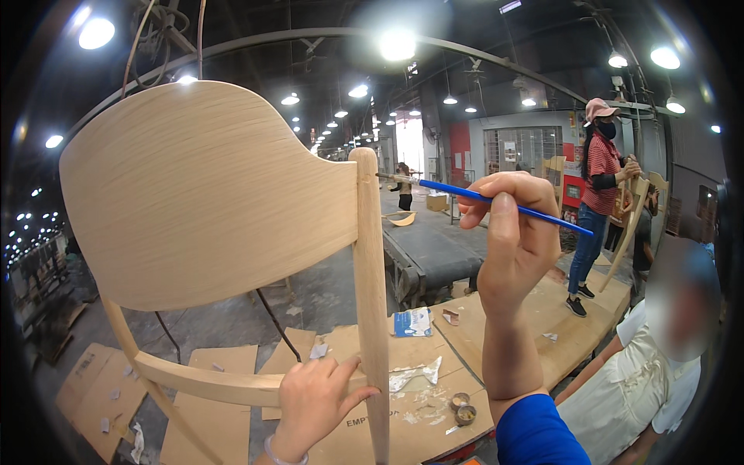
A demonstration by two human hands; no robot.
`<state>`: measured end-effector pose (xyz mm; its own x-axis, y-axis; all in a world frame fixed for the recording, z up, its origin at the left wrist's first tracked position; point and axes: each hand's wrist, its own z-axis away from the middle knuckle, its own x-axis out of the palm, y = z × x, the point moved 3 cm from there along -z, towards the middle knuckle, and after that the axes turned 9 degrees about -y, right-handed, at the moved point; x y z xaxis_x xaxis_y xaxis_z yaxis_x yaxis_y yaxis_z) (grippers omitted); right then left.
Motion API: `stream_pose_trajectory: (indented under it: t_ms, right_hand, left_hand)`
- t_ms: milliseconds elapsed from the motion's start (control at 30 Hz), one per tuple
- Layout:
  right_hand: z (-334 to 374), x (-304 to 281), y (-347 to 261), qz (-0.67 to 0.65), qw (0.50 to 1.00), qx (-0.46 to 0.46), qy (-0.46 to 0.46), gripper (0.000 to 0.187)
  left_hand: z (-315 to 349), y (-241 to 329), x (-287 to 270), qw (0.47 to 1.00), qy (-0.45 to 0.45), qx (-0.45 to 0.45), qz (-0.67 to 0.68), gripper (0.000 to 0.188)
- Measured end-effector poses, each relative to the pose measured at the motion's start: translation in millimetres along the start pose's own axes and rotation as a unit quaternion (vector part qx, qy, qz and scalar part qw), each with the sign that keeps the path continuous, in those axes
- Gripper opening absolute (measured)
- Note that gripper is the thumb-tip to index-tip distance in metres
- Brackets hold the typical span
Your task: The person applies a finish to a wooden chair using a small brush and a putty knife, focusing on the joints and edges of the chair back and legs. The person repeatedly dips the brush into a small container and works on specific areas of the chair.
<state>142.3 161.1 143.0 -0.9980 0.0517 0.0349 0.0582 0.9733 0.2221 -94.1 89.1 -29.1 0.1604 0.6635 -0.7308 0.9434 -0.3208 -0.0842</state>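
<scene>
A pale wooden chair frame (209, 194) with a wide curved backrest fills the left side, hanging or held near cords above it. My left hand (318, 399) grips the lower crossbar (209, 382) where it meets the right post (370, 310), thumb against the post. Up at the right, my right hand (515, 232) pinches a thin blue-handled paintbrush (465, 191) between thumb and fingers. The brush points left, its tip at or very close to the upper part of that post, just below the rounded top.
Cardboard sheets (209, 418) cover the floor and platform below. Two small round tins (463, 411) and a blue-and-white packet (412, 322) lie there. A dark conveyor (434, 248) runs behind. One person (601, 194) stands handling a chair frame; another (643, 364) is close at right.
</scene>
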Motion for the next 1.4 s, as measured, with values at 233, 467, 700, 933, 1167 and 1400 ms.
stream_pose_trajectory:
  t_ms: [233,467,700,933,1167,1400]
  right_hand:
    - [21,21,15,-0.041,0.999,0.006,0.023,0.012]
    - [63,62,26,-0.188,0.975,0.012,0.118,0.019]
    - [61,80,32,-0.194,0.975,-0.013,0.111,0.015]
    - [59,80,33,-0.103,0.990,0.016,0.094,0.018]
    - [59,86,35,-0.100,0.991,0.011,0.085,0.016]
    - [58,88,36,-0.083,0.993,0.026,0.078,0.017]
  left_hand:
    - [12,-4,0,0.998,-0.004,-0.044,-0.034,0.052]
    - [23,-1,-3,0.996,-0.029,-0.076,-0.049,0.053]
    - [27,2,-7,0.995,-0.003,-0.078,-0.065,0.055]
    - [30,3,-6,0.993,-0.011,-0.083,-0.082,0.054]
    - [32,0,-5,0.992,-0.030,-0.097,-0.078,0.055]
    - [33,-3,-5,0.992,-0.022,-0.090,-0.080,0.055]
